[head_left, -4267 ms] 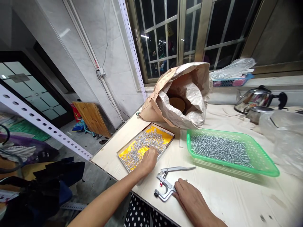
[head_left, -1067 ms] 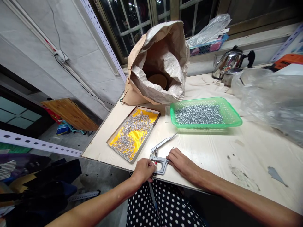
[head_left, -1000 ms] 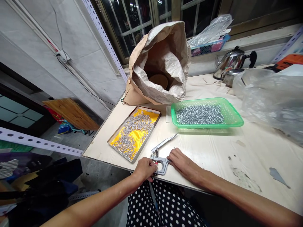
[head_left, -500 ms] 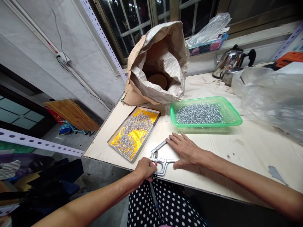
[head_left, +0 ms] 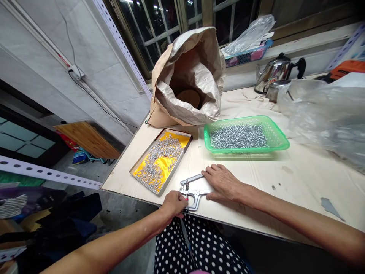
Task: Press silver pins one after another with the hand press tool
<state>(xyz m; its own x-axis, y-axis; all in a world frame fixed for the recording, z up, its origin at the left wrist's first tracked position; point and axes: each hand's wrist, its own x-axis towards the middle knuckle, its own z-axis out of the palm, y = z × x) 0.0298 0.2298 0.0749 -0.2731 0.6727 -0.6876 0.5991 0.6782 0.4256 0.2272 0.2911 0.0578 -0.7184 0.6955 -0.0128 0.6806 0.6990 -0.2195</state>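
A grey metal pair of hand press pliers (head_left: 195, 206) lies near the table's front edge, with a spring, a red ring and a C-shaped frame. My right hand (head_left: 224, 182) is closed around its two handles, fingers on the upper lever and thumb at the lower one. Pinched fingers of my left hand (head_left: 174, 202) sit at the jaw; whatever small piece they hold is hidden. Beyond my left hand, a shallow box (head_left: 174, 179) lined with yellow cloth holds many small silvery metal pins (head_left: 153, 173). A green plastic basket (head_left: 278, 142) holds more silvery pins (head_left: 239, 136).
A large open paper sack (head_left: 162, 102) stands behind the box. Toward the back right are a steel kettle (head_left: 275, 72), a metal canister (head_left: 276, 91) and clear plastic bags (head_left: 327, 118). A grey scrap (head_left: 330, 208) lies on the table (head_left: 291, 194) at right.
The pliers' upper lever has tipped down closer to the lower handle as my right hand's fingers draw in. My left hand stays at the jaw. The view shifts slightly.
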